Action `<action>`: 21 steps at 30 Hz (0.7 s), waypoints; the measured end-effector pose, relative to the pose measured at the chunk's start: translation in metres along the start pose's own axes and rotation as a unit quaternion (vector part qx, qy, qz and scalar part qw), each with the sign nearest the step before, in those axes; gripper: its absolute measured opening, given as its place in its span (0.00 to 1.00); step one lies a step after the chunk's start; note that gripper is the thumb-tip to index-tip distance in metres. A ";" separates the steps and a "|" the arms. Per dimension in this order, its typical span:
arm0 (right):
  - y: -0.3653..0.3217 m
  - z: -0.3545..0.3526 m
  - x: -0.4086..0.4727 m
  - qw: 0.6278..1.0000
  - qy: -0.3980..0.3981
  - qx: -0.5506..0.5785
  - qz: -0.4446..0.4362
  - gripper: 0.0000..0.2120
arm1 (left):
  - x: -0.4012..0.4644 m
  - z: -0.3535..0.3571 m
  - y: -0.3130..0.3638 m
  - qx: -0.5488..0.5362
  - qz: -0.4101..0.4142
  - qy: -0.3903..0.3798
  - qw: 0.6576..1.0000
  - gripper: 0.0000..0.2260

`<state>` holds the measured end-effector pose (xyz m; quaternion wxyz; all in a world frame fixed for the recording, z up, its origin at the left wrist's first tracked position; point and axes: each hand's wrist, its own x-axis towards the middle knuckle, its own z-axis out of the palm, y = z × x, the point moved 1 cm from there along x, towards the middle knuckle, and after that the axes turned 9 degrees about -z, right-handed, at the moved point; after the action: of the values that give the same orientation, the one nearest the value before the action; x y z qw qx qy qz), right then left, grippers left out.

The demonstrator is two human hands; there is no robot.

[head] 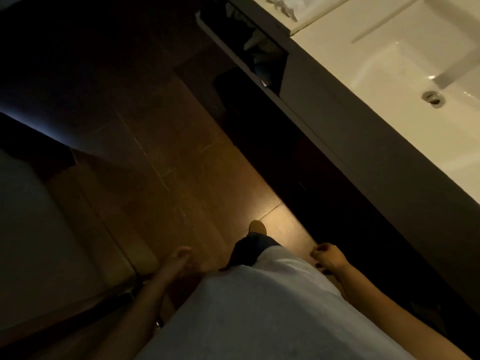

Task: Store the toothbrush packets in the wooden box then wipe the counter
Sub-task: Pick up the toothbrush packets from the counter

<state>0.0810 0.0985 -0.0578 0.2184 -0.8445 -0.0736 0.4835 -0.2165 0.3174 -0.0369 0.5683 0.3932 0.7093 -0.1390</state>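
Neither toothbrush packets nor a wooden box appear in this dark, tilted head view. The white counter [335, 45] runs along the upper right. Both my arms hang low beside my white shirt, well away from the counter. My left hand [179, 258] is blurred, with loosely spread fingers and nothing in it. My right hand [328, 257] has its fingers curled into a loose fist, and I see nothing held in it.
A white sink basin [405, 81] with a metal drain [433, 97] is set into the counter. Something white and crumpled [281, 5] lies at the counter's far end. Below it is an open dark shelf [255, 50] with dim items. Brown floor tiles [166, 157] stretch ahead, with a pale fixture [39, 229] on the left.
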 end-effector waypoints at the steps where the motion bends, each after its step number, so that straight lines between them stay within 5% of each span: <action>1: -0.024 0.001 0.011 1.000 -0.009 -0.013 -0.015 0.14 | 0.003 -0.007 0.008 0.002 -0.006 0.000 1.000 0.15; 11: -0.241 0.011 0.076 0.983 -0.065 -0.106 -0.135 0.15 | 0.042 -0.092 0.082 -0.030 0.009 0.060 0.998 0.14; 21: -0.279 0.076 0.085 0.999 0.022 0.032 0.013 0.15 | 0.125 -0.204 0.245 0.119 0.057 -0.010 0.991 0.14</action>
<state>0.0851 0.3986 -0.0348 0.2406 -0.8485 -0.0423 0.4694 -0.1892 0.6581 -0.0256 0.5315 0.4966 0.6582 -0.1942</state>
